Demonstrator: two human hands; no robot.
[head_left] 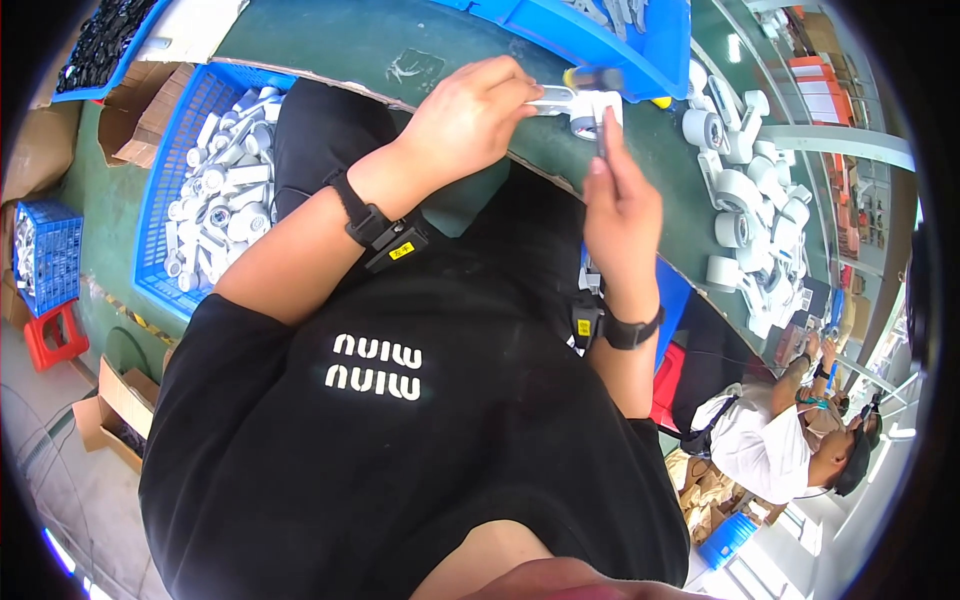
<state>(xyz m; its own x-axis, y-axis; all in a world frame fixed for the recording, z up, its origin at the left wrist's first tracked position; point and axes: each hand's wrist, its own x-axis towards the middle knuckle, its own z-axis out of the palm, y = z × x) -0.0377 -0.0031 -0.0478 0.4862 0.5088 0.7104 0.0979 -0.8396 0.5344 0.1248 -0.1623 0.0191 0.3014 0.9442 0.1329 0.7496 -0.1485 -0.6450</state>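
Over the green bench edge, my left hand (475,112) is closed round one end of a white plastic arm-shaped part (553,98). The part's round end (584,126) points right, toward my other hand. My right hand (624,205) grips a small hammer (597,78) by its thin handle, with the index finger stretched along it. The hammer's yellow and dark head is smeared by motion and appears just above the part's round end. Whether the head touches the part I cannot tell. The fingertips of my left hand partly hide the part's near end.
A blue basket (150,225) of similar white parts stands at my left. More white parts (738,195) are heaped on the bench at right. A blue bin (655,60) with grey pieces sits at the far side. Another person (765,450) works at the lower right.
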